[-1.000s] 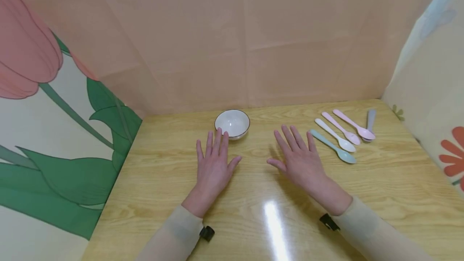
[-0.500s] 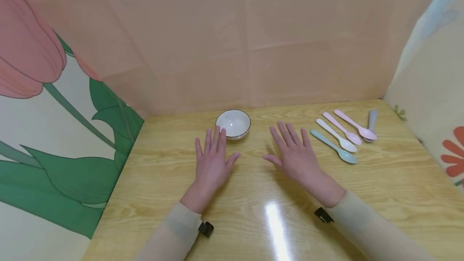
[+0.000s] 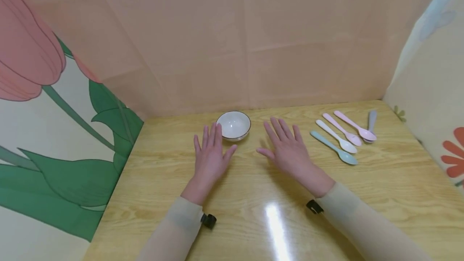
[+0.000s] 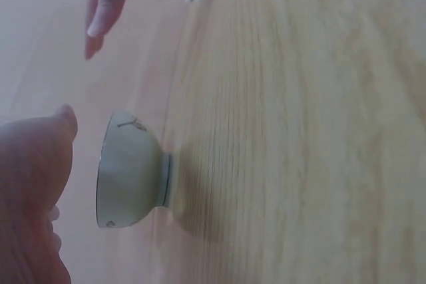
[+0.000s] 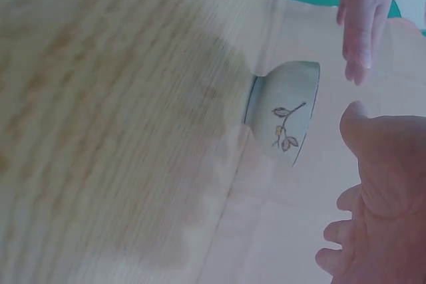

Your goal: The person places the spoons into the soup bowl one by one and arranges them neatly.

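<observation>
While the left hand [image 3: 209, 161] and the right hand [image 3: 289, 152] hover outstretched, holding nothing, a white bowl [image 3: 235, 125] with a dark rim stands upright near the back edge of the wooden surface [image 3: 163, 172], closer to the left hand. Toward the back right corner lie a blue-green spoon [image 3: 333, 147], a white spoon [image 3: 335, 135], two pink spoons [image 3: 341, 129] and a grey spoon [image 3: 372, 121], partly covered by a pink one.
</observation>
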The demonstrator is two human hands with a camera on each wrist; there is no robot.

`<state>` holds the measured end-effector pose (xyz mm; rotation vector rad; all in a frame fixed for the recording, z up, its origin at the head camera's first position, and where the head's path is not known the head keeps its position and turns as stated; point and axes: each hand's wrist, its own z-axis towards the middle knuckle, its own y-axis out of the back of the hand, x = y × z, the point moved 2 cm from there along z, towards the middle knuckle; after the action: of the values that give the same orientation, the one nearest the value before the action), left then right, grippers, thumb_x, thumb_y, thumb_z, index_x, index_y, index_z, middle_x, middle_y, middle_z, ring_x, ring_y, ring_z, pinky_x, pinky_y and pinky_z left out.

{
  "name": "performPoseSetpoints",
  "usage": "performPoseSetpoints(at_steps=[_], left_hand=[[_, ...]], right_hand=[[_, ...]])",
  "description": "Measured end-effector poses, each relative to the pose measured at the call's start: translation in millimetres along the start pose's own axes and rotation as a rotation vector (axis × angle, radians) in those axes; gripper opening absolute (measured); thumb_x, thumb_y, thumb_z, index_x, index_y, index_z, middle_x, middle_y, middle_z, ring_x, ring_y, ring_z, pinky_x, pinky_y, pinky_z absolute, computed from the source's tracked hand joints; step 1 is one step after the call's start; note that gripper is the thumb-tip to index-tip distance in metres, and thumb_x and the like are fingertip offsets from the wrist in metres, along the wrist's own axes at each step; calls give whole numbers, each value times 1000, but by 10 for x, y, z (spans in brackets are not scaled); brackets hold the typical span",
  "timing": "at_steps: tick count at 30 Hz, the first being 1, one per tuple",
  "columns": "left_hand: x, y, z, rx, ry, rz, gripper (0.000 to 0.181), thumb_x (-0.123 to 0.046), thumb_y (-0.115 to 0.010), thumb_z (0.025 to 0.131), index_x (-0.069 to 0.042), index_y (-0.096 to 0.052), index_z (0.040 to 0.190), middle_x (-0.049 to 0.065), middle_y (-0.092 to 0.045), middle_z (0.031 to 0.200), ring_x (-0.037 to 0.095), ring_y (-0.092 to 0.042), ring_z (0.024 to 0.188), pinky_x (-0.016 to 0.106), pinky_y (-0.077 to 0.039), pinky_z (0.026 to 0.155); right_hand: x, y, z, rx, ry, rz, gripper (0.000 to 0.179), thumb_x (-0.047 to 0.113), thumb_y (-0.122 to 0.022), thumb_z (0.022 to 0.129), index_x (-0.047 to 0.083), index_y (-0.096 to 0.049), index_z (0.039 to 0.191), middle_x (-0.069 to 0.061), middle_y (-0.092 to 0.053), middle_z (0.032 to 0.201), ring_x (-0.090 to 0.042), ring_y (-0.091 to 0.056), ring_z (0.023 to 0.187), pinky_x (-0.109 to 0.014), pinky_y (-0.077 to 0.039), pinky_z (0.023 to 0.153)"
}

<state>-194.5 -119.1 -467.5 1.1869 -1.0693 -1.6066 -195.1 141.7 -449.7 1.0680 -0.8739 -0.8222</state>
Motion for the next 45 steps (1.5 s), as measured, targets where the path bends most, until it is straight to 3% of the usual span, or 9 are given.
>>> performPoseSetpoints(at_steps=[8,20,26,30,45], left_hand=[[53,-32,100,-31,5,-46,97,-69,-46,112,-8,-11,178,14,-9,185,33,1,170,69,2,131],[116,-71,263,-8,41,-110,94,-67,-44,113,-7,-14,178,14,-8,185,34,0,170,68,1,131],[138,-157,334,4,47,-166,94,-66,-46,113,-9,-11,178,14,-8,185,34,-1,169,70,-4,131],[149,-194,387,13,57,-171,93,-67,-44,113,-9,-11,178,15,-10,184,35,-2,170,71,-8,130],[213,-270,470,35,91,-195,94,-67,-44,113,-8,-11,178,12,-9,185,35,-3,170,70,-6,131]], right_hand=[[56,3,172,11,-24,-50,88,59,-60,110,9,-29,175,-18,-26,180,-40,-21,166,-69,-14,130],[95,-98,393,67,-53,-25,89,62,-55,112,9,-25,176,-19,-23,181,-40,-18,167,-69,-12,131],[89,-158,480,85,-56,-8,89,62,-55,112,9,-24,177,-19,-22,181,-40,-18,167,-69,-13,131],[85,-184,543,87,-52,7,89,62,-54,112,9,-24,177,-19,-21,181,-40,-18,167,-70,-14,130],[99,-292,715,104,10,24,88,60,-57,111,5,-30,174,-19,-27,179,-41,-24,165,-72,-21,128]])
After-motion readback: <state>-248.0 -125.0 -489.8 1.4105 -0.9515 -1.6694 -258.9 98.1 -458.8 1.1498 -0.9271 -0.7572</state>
